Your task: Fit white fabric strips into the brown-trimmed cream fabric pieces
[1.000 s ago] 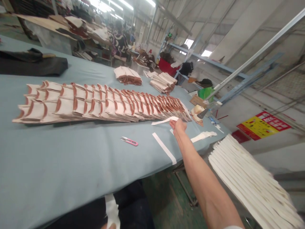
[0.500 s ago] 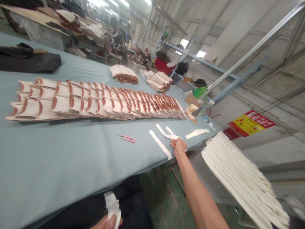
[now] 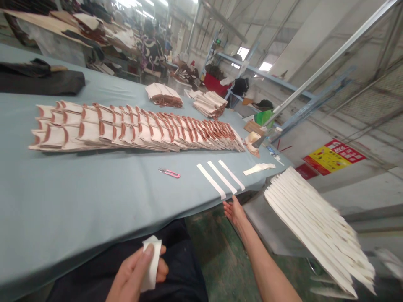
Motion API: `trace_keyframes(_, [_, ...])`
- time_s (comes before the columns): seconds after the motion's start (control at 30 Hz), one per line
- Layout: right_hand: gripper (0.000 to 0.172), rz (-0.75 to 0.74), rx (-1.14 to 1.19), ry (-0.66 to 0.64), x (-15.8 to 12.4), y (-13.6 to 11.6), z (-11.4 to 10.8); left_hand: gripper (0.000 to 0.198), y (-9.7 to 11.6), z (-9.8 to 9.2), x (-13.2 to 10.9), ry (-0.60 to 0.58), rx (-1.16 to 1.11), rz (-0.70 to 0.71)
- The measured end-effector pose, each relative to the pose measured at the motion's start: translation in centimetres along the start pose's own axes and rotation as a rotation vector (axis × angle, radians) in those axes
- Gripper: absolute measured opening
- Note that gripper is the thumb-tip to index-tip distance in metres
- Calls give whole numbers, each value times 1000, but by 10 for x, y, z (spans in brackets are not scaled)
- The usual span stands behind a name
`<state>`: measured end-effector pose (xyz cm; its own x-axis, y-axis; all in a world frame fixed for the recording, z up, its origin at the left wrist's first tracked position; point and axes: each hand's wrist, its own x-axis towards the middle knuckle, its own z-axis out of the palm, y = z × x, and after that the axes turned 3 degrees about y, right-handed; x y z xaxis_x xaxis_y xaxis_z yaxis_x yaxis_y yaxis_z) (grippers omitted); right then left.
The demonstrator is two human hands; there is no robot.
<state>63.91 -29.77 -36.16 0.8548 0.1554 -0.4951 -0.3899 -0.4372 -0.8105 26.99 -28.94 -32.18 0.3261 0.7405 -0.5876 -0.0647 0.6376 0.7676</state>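
My left hand (image 3: 134, 268) is closed on a small folded wad of white strips (image 3: 154, 264), thumb on top, above my dark-clothed lap. At the table's front edge, my right hand (image 3: 233, 211) is open, its fingers apart with nothing in them. Just beyond its fingertips, three white strips lie side by side on the blue-grey cloth: a near strip (image 3: 211, 181), a middle strip (image 3: 222, 177) and a far strip (image 3: 232, 175). A pair of pink thread snips (image 3: 170, 173) rests to their left.
Behind the strips runs a long overlapping row of cream pieces with brown edges (image 3: 126, 130). Two stacks (image 3: 163, 94) of similar pieces lie farther back. A crumpled white strip (image 3: 259, 168) is at the right. Long white pieces (image 3: 315, 226) cover a lower stand. Dark fabric (image 3: 40, 79) lies far left.
The strip in my right hand has been laid down flat and let go. That hand has drawn back to the table edge. My left hand has risen farther into view with its wad.
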Motion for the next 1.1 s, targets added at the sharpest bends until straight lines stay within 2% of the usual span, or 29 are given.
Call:
trace_keyframes(0.1, [31,-24,-109,-148,-38,36,-4,60,19,0,0,-44,-154,-19])
trace_keyframes(0.17, [26,-117,-166,-261,-72,55,-4,53,33,-1,-3,-111,-261,-31])
trace_keyframes(0.23, [32,-267,-178,-377,-110,62,-4,39,47,-2,-7,-146,-368,-90])
trace_keyframes(0.33, [37,-516,-156,-510,-166,54,-5,31,65,-2,-15,-162,-471,-150])
trace_keyframes(0.37, [33,-642,-152,-543,-183,47,-5,30,69,-3,-18,-170,-491,-154])
trace_keyframes(0.43, [26,-1260,-210,-607,-211,33,-4,29,74,-3,-22,-208,-523,-156])
trace_keyframes(0.47, [27,-1483,-222,-629,-222,27,-3,29,75,-3,-24,-232,-538,-160])
trace_keyframes(0.5, [29,-1654,-239,-657,-230,21,-2,28,76,-4,-26,-248,-555,-165])
trace_keyframes(0.57, [28,-1844,-259,-691,-242,13,1,27,76,-4,-29,-257,-589,-185])
trace_keyframes(0.67, [23,-1930,-322,-694,-247,12,6,25,76,-4,-33,-230,-633,-216])
trace_keyframes(0.87, [24,-1954,-419,-670,-243,19,6,27,79,-2,-38,-192,-674,-252])
trace_keyframes(1.1, [12,-1888,-411,-656,-244,23,5,26,74,2,-37,-195,-641,-260])
